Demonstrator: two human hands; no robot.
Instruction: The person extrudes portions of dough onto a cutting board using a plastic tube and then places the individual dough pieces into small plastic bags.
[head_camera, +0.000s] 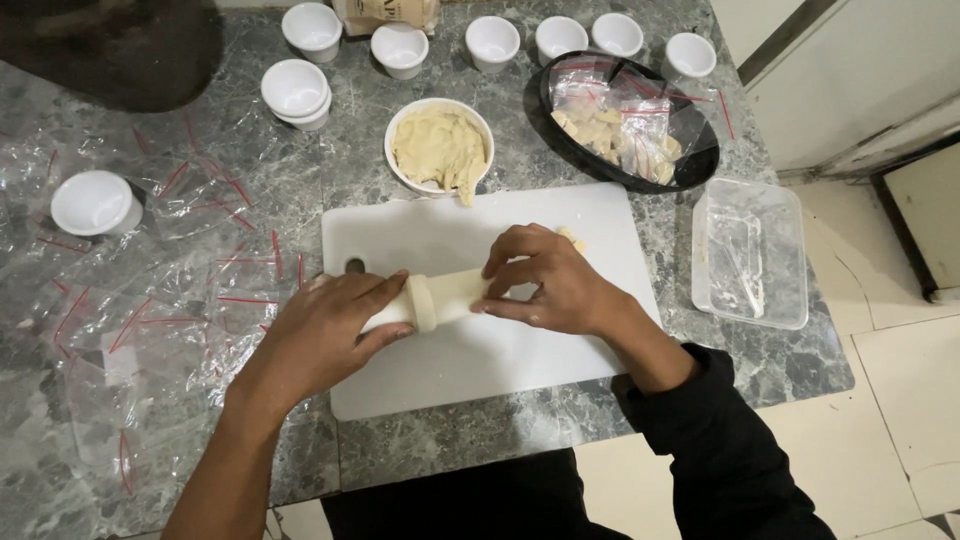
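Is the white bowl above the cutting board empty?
No, the white bowl holds pale dough that spills over its front rim.

This looks like a kitchen in a home. A grey stone table (500, 430) holds a white cutting board (470, 370), a bowl of dough (440, 147), many little white cups (493, 42) and clear plastic bags (190, 260). The floor (900, 400) has pale tiles.

Both hands grip a cream rolling pin (440, 298) over a white cutting board (500, 360): left hand (325, 335) on its handle, right hand (555, 280) on the barrel. Just behind the board sits a bowl of dough (440, 147).
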